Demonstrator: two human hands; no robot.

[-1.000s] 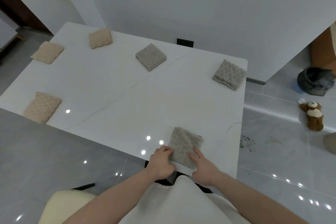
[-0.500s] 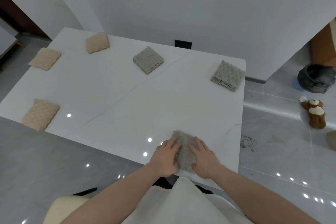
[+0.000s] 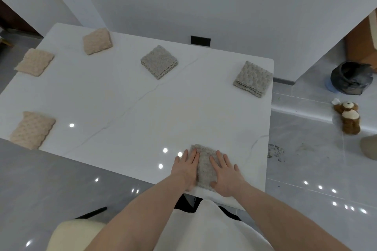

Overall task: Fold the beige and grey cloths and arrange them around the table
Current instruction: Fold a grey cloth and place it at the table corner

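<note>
A folded grey cloth lies at the near edge of the white table. My left hand presses flat on its left side and my right hand presses flat on its right side, fingers straight. Two other folded grey cloths sit on the table, one at the far middle and one at the far right corner. Three folded beige cloths lie along the left: one at the near left edge, one at the far left edge, one at the far side.
A cream chair back is below my left arm. On the grey tiled floor to the right lie a brown plush toy and a dark pot. White walls stand behind the table.
Both hands went from gripping the grey cloth's near edge with curled fingers to lying flat on top of it. The cloth now looks narrower and more compact.
</note>
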